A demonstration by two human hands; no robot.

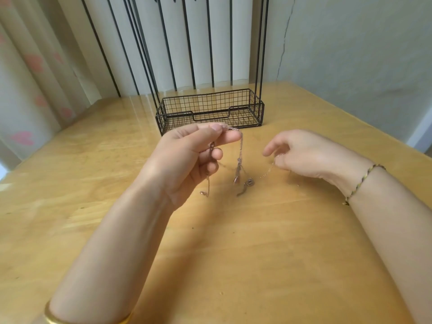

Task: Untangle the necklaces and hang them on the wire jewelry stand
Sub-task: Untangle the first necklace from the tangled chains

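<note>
My left hand (194,157) is raised above the table and pinches a thin rose-coloured necklace chain (239,160) between thumb and forefinger. The chain hangs down in tangled strands, with small pendants dangling near the tabletop. To the right, my right hand (301,153) holds a fine gold chain (267,171) between its curled fingers; that chain runs down to the left toward the pendants. The black wire jewelry stand (210,108) stands behind my hands, its basket base on the table and its tall uprights rising out of view. Nothing lies in the basket.
The wooden table (210,253) stretches toward me, with its right edge (397,146) close to a pale wall. A striped curtain hangs behind the stand, and a light curtain with pink hearts (28,90) hangs at the left.
</note>
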